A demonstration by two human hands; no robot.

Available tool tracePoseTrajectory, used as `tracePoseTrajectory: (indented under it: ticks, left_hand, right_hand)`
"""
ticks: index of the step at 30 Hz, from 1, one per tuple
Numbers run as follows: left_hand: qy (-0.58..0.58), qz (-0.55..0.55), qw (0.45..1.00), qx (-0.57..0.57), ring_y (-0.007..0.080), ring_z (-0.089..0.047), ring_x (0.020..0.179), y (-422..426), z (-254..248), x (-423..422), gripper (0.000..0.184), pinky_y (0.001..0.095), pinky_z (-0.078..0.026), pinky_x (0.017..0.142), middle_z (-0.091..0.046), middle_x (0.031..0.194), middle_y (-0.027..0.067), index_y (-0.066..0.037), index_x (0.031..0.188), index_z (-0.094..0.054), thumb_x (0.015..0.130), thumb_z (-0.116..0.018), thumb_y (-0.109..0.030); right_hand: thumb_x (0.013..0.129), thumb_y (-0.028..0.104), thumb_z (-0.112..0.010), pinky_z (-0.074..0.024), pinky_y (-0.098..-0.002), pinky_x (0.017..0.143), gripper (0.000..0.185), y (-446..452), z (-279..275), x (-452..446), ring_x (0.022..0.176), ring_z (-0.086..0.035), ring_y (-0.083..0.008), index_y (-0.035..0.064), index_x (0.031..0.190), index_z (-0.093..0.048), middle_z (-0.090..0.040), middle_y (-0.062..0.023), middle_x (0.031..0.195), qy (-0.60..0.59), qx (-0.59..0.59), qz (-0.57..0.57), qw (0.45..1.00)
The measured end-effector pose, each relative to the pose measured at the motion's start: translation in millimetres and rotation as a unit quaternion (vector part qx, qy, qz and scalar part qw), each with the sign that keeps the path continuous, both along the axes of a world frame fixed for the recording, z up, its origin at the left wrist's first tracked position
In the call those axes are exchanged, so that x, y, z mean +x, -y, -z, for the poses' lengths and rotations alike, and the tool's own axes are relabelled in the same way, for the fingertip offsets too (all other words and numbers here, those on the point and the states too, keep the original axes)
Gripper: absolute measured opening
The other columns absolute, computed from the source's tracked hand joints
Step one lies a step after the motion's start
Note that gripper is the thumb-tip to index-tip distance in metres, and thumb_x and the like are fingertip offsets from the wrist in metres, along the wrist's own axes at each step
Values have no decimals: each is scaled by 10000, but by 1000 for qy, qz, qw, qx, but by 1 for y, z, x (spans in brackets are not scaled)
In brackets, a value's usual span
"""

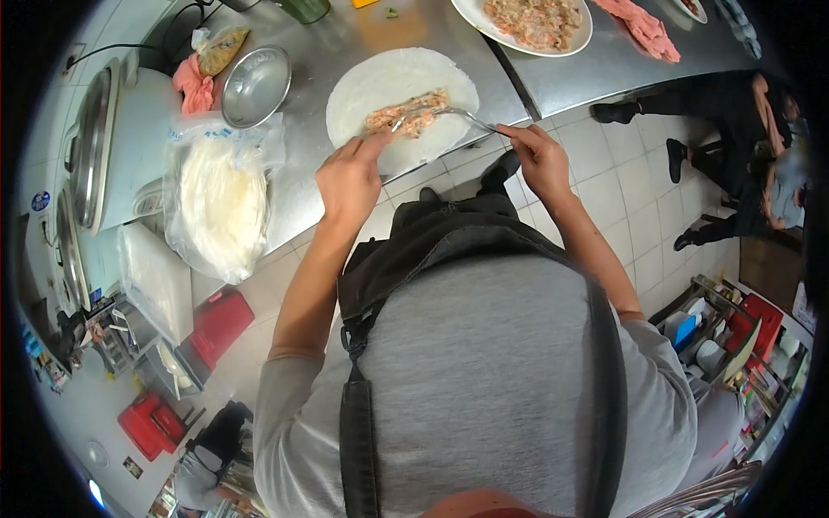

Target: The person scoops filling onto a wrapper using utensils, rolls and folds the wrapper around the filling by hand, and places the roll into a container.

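A round white sheet (345, 95) lies on the steel table, with orange and white filling (414, 127) in a band across its middle. My right hand (541, 161) is closed on the handle of a metal spoon (473, 116), whose head rests in the filling. At the sheet's near left edge is my left hand (351, 179), its fingers bent together by the filling. A thin metal utensil (400, 122) shows just beyond those fingers and seems to be in them.
Left of the sheet are a metal bowl (256, 87), a plastic bag of white sheets (224, 204) and a pink cloth (193, 85). A plate of filling (477, 21) and another pink cloth (641, 29) lie at the back right. People stand at the right.
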State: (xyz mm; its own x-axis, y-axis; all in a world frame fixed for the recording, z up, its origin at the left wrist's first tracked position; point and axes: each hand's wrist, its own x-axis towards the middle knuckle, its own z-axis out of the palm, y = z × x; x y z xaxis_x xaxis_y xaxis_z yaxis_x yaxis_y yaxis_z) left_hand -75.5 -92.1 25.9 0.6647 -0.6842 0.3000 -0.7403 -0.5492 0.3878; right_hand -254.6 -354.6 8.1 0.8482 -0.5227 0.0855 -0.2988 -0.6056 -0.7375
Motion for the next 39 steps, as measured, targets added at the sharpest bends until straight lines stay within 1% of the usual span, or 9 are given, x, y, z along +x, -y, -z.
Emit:
tracePoseTrajectory:
  ticks: [3, 5, 7, 13, 15, 19, 21, 36, 39]
  left_hand:
    - [-73, -34, 996, -44, 304, -720, 817, -3, -19, -8, 266, 382, -562, 691, -760, 996, 79, -171, 1138, -773, 919, -695, -42]
    - [-36, -10, 999, -32, 304, -722, 818, 6, 4, -8, 271, 381, -564, 694, -760, 994, 81, -173, 1149, -771, 922, -694, -47]
    - [3, 13, 1000, -22, 303, -725, 820, 13, 10, -11, 276, 379, -565, 697, -761, 992, 83, -176, 1160, -770, 926, -692, -51]
    - [-72, -6, 992, -100, 306, -732, 829, 11, -10, 1, 286, 399, -571, 704, -766, 1052, 91, -183, 1184, -766, 935, -689, -66]
    - [-45, -66, 995, -55, 320, -714, 771, 15, -7, 6, 404, 416, -573, 677, -747, 953, 88, -191, 1147, -765, 834, -642, 32]
    - [42, -4, 997, -66, 313, -709, 760, 30, 22, -9, 418, 413, -570, 675, -741, 931, 93, -182, 1149, -767, 820, -640, 42]
    - [24, 13, 999, -24, 323, -717, 822, 33, 13, -14, 300, 406, -566, 703, -755, 996, 100, -179, 1180, -765, 945, -647, -35]
    - [-33, 7, 995, -90, 325, -725, 850, 26, -6, -10, 325, 390, -569, 713, -759, 1048, 97, -188, 1190, -756, 937, -652, -11]
    - [-31, 23, 999, -9, 319, -726, 837, 33, 1, -12, 332, 395, -569, 716, -761, 1034, 95, -189, 1190, -758, 935, -651, -7]
  right_hand:
    - [973, 20, -647, -466, -319, 667, 345, 4, -1, -6, 702, -537, -208, 188, 1249, -766, -590, -63, 825, -11, -11, 5, 1000]
    - [970, 16, -647, -464, -320, 665, 350, 5, 0, -11, 698, -532, -206, 190, 1250, -766, -583, -63, 818, -12, -7, 4, 1000]
    - [977, 70, -652, -522, -373, 707, 322, 8, -1, -11, 770, -656, -274, 249, 1215, -773, -673, -59, 907, -50, -10, 13, 999]
    - [958, 65, -657, -531, -385, 708, 322, 9, -10, -13, 808, -674, -277, 236, 1206, -773, -675, -64, 918, -25, -5, -24, 999]
    - [952, 70, -654, -535, -392, 707, 324, 5, -5, -5, 816, -676, -284, 241, 1202, -773, -673, -63, 917, -4, -38, -35, 999]
    - [941, 88, -642, -537, -414, 700, 329, 15, 11, 8, 819, -669, -301, 259, 1189, -774, -659, -58, 900, 4, -95, -13, 995]
    - [944, 93, -640, -535, -417, 701, 328, 14, 3, 8, 814, -666, -301, 264, 1190, -774, -654, -59, 893, -14, -77, -10, 997]
    - [975, 114, -654, -513, -359, 725, 296, 36, -6, -16, 791, -649, -251, 254, 1204, -780, -679, -52, 915, -72, 28, 8, 997]
    - [974, 123, -657, -515, -360, 730, 285, 38, -7, -16, 802, -654, -247, 252, 1194, -784, -687, -52, 923, -76, 19, 3, 997]
